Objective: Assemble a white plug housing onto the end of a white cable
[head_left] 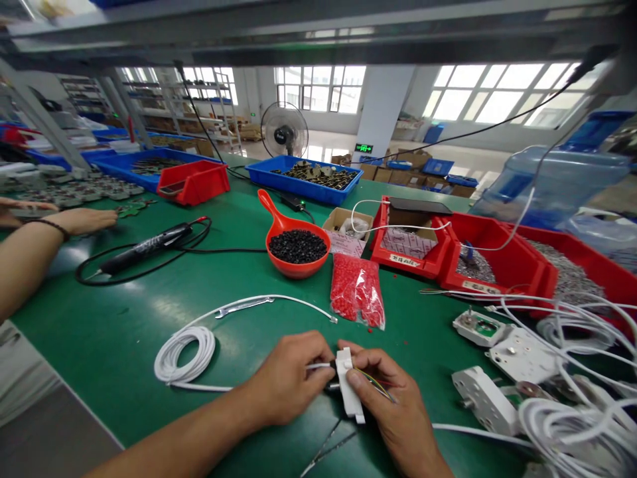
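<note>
Between left hand and right hand, pinched: white plastic piece.

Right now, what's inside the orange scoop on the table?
The orange scoop holds a heap of small black pellets. They cover its bottom, so anything beneath them cannot be seen.

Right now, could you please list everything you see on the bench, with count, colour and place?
white part: one, white, between both hands
cable coil: one, white, left of the hands
scoop: one, orange, centre, holding black pellets
bag of beads: one, red, right of the scoop
bins: several, red, right
tray: one, blue, back
co-worker's arm: one, far left
left hand: fingers on the white part
right hand: fingers on the white part
</note>
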